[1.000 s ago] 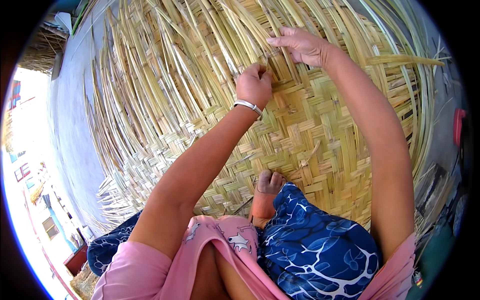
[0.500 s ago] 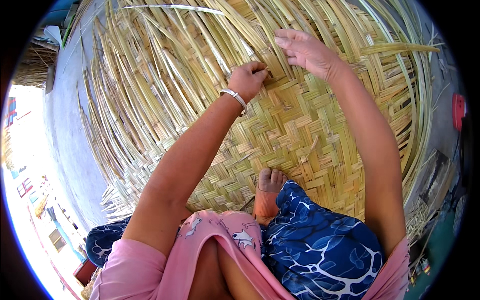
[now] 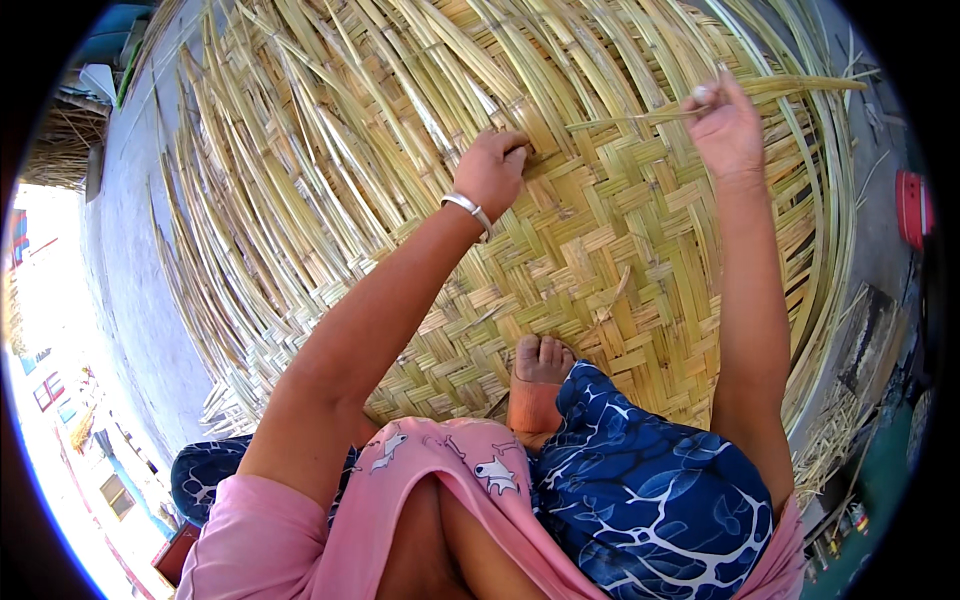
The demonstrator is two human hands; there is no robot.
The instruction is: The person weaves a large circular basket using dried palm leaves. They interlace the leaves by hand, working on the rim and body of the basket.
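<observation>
A large mat of split reed strips [image 3: 600, 270] lies below me, woven in a zigzag at its near part and loose at its far part. My left hand [image 3: 490, 168], with a metal bangle on its wrist, rests at the edge of the weave. Its fingers are curled and pressed onto a reed strip there; the fingertips are partly hidden. Farther right, my right hand [image 3: 724, 135] is raised, its fingers bent together around a thin reed strip [image 3: 640, 118]. This strip runs across the loose ones from near the left hand. The right fingertips are slightly blurred.
Long loose reed strips [image 3: 290, 140] fan out over the left and far side. My bare foot [image 3: 541, 375] is on the mat's near part. Grey floor [image 3: 145, 250] borders the left. A red object [image 3: 912, 210] and a weathered wooden block [image 3: 872, 335] lie at the right.
My right hand has moved right and a little nearer, away from my left hand, and now grips a thin strip drawn across the mat. My left hand has stayed nearly in place.
</observation>
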